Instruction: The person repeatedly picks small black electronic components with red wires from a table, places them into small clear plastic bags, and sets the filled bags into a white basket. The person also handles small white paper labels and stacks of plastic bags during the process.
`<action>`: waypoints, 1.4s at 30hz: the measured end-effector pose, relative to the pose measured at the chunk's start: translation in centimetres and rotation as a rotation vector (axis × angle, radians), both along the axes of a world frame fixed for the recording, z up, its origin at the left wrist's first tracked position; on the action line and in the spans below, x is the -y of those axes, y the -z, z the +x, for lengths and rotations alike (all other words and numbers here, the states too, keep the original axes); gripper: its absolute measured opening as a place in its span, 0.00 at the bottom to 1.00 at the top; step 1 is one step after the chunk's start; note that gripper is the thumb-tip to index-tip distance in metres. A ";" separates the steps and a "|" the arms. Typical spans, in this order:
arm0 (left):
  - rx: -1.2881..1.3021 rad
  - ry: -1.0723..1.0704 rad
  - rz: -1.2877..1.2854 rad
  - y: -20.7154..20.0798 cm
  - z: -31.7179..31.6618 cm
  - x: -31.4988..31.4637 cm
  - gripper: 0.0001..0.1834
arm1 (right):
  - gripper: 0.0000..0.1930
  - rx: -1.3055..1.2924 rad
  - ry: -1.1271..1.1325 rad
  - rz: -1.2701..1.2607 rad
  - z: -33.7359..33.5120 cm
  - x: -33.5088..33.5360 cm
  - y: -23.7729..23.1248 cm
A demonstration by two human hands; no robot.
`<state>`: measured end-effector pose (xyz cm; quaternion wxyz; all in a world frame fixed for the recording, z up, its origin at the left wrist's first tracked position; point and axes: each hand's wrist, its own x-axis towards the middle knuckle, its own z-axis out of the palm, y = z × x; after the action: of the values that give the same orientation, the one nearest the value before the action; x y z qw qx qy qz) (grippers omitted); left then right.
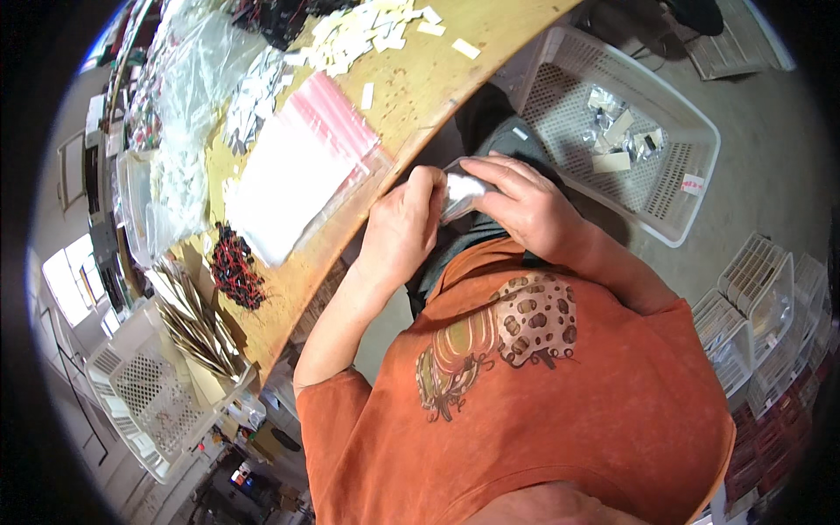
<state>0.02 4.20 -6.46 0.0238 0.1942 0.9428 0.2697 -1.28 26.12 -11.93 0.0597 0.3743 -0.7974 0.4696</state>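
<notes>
Both my hands meet just off the wooden table's edge, above my lap. My left hand (401,229) and my right hand (525,203) together hold a small shiny silver-white packet (461,191). The left hand's fingers curl around its left end. The right hand's fingers lie flat over its top and right side. Most of the packet is hidden by the fingers. My orange printed shirt fills the lower part of the view.
On the wooden table (420,83) lie a stack of clear bags with a red strip (302,166), scattered white slips (367,35), and a bundle of red and black wires (236,271). A white basket (691,153) with several packets stands on the floor; more baskets (144,394) and stacked crates (761,306) stand around.
</notes>
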 end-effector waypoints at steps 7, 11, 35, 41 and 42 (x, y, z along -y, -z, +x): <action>-0.026 0.099 -0.308 -0.3 1.3 0.3 0.09 | 0.09 0.007 -0.090 0.035 1.6 1.5 0.8; 0.083 0.062 0.057 0.5 -0.2 -1.1 0.13 | 0.08 -0.027 -0.085 0.121 2.2 0.0 2.1; -0.346 0.029 0.011 -5.7 -10.0 -1.6 0.11 | 0.07 -0.104 -0.117 0.108 0.7 -0.2 2.1; -0.551 -0.198 -0.313 -4.3 -20.7 7.2 0.19 | 0.08 -0.071 -0.134 0.104 -0.5 1.1 0.8; -0.495 -0.197 -0.286 -4.4 -21.6 7.1 0.16 | 0.08 -0.076 -0.123 0.096 -0.6 1.2 0.9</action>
<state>-21.63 -2.92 -2.09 -0.2058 0.1565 0.9627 0.0798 -1.84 24.92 -12.78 0.0428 0.4426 -0.7916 0.4191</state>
